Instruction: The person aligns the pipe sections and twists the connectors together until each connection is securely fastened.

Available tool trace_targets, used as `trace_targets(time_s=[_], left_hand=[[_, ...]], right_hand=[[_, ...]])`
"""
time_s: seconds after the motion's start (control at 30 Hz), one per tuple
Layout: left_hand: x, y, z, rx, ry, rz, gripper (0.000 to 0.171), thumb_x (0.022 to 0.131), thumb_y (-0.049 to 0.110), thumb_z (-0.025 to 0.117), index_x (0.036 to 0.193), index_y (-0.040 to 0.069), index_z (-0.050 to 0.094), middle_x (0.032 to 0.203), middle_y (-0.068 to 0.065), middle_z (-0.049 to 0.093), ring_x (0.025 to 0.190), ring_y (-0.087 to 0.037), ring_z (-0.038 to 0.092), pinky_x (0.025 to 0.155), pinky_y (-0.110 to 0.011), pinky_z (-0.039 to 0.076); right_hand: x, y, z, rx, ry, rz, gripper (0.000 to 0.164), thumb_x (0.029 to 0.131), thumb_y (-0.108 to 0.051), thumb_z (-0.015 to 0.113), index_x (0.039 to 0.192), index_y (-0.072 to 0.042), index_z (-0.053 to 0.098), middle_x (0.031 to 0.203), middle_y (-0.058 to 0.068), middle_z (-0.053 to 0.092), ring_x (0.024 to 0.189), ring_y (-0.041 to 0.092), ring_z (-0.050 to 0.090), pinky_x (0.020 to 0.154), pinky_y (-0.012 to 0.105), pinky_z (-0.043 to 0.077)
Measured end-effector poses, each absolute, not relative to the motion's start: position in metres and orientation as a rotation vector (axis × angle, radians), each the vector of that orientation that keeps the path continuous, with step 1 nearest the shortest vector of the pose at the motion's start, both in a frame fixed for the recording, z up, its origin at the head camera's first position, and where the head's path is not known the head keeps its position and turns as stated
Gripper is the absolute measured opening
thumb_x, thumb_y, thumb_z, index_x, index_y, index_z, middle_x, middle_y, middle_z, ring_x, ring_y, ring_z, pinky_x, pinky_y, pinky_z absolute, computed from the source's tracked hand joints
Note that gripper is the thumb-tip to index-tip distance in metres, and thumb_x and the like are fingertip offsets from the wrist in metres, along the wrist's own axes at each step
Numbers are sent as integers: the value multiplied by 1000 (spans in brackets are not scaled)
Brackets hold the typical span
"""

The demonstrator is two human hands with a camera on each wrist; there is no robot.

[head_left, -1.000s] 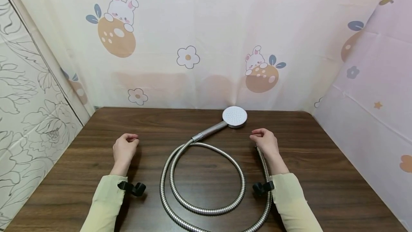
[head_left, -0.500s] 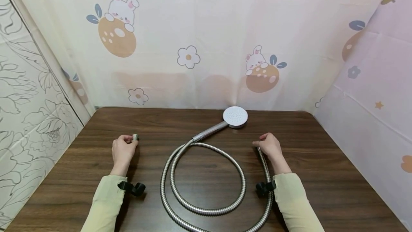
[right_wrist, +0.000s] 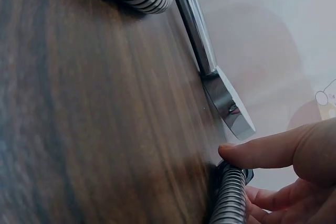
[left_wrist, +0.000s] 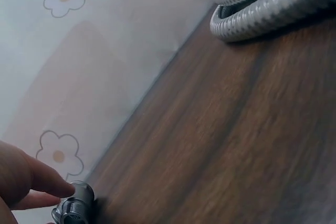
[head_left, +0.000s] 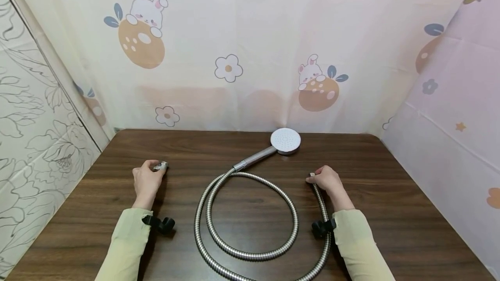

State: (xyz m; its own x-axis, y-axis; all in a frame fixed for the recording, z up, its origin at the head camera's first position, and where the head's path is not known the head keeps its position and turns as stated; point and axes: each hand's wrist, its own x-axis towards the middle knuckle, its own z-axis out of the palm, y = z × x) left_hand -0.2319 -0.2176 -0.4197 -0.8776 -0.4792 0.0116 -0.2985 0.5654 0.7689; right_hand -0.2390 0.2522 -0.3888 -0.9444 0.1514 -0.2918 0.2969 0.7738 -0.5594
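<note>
Over the table's left part my left hand (head_left: 147, 182) pinches a small silver threaded pipe fitting (head_left: 161, 166) between thumb and fingers. In the left wrist view a fingertip lies on that fitting (left_wrist: 77, 203), and its threaded opening shows. On the right, my right hand (head_left: 327, 182) pinches the free end of a ribbed metal shower hose (head_left: 320, 200). The right wrist view shows the thumb (right_wrist: 262, 153) on top of the hose end (right_wrist: 231, 195), with the other fingers behind it. A shower head (head_left: 285, 141) with white face and chrome handle lies at the back centre, joined to the hose.
The hose (head_left: 254, 256) lies in large loops across the middle of the dark wooden table (head_left: 86, 220), between both arms. A patterned curtain (head_left: 258, 34) hangs behind the table's back edge. Each wrist wears a black camera strap.
My right hand has moved down and slightly right onto the hose end. The fitting, hidden at first, now shows in my left hand, tilted more sideways; that hand has shifted slightly left.
</note>
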Motion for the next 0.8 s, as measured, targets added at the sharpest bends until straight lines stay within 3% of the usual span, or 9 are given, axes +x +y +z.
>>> trace_targets(time_s=[0.3, 0.8], left_hand=[[-239, -219, -414, 596, -2788, -1067, 48, 85, 25, 55, 124, -2, 48, 115, -30, 38, 99, -42, 41, 72, -49, 39], [-245, -215, -416, 534, -2880, -857, 39, 85, 19, 53, 118, -2, 51, 113, -33, 38, 101, -47, 39, 70, -54, 40]], right_hand=[[-238, 250, -388, 345, 2745, -900, 44, 75, -20, 71, 104, 7, 52, 104, 24, 53, 85, 31, 51, 69, 40, 44], [-239, 238, -389, 340, 2681, -1056, 35, 77, -16, 69, 102, 4, 53, 103, 20, 53, 82, 26, 53, 65, 33, 45]])
